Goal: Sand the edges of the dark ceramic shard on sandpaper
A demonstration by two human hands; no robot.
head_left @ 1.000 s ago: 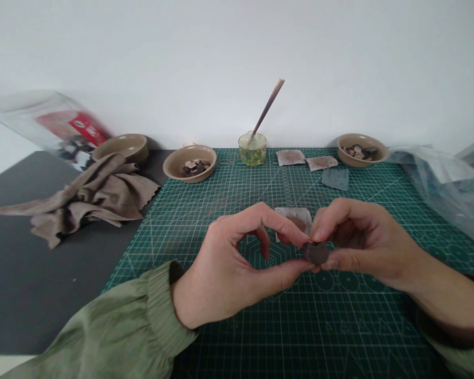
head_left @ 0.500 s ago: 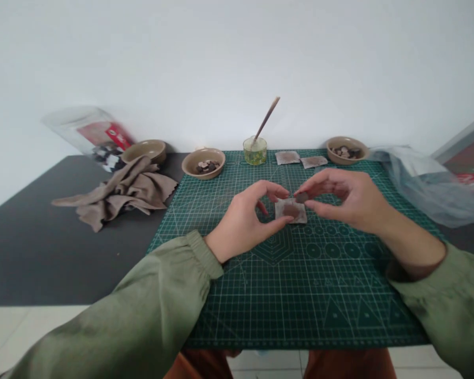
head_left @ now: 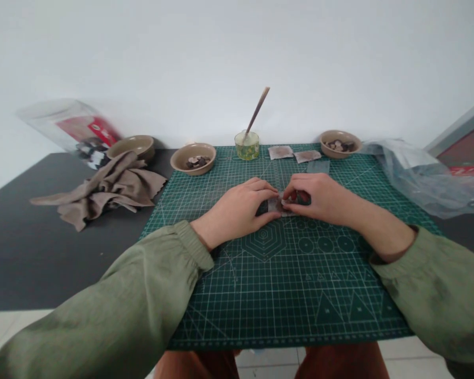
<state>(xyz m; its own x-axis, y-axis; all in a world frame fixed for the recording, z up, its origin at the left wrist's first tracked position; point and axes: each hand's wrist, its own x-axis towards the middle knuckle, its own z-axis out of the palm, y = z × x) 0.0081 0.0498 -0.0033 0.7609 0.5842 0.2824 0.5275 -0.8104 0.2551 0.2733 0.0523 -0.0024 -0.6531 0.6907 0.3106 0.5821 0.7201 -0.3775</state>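
Note:
My left hand [head_left: 233,208] and my right hand [head_left: 319,197] meet near the middle of a green cutting mat [head_left: 284,295]. Their fingertips pinch a small pale square of sandpaper [head_left: 275,206] from both sides. A dark, reddish-brown patch [head_left: 302,198] shows between my right fingers, but I cannot tell if it is the dark chip. Two similar pale squares [head_left: 280,152] lie at the mat's far edge, with a grey-blue sheet [head_left: 318,166] near them.
Tan bowls of dark chips [head_left: 193,158] stand at the far edge, beyond a glass jar holding a brush [head_left: 247,146]. A crumpled brown cloth [head_left: 110,192] lies on the dark table to the left, and a clear plastic bag [head_left: 418,176] lies to the right.
My hands have closed in on the pale square and now press it between them. The dark chip held in my right fingers is no longer clearly visible. The view has shifted slightly.

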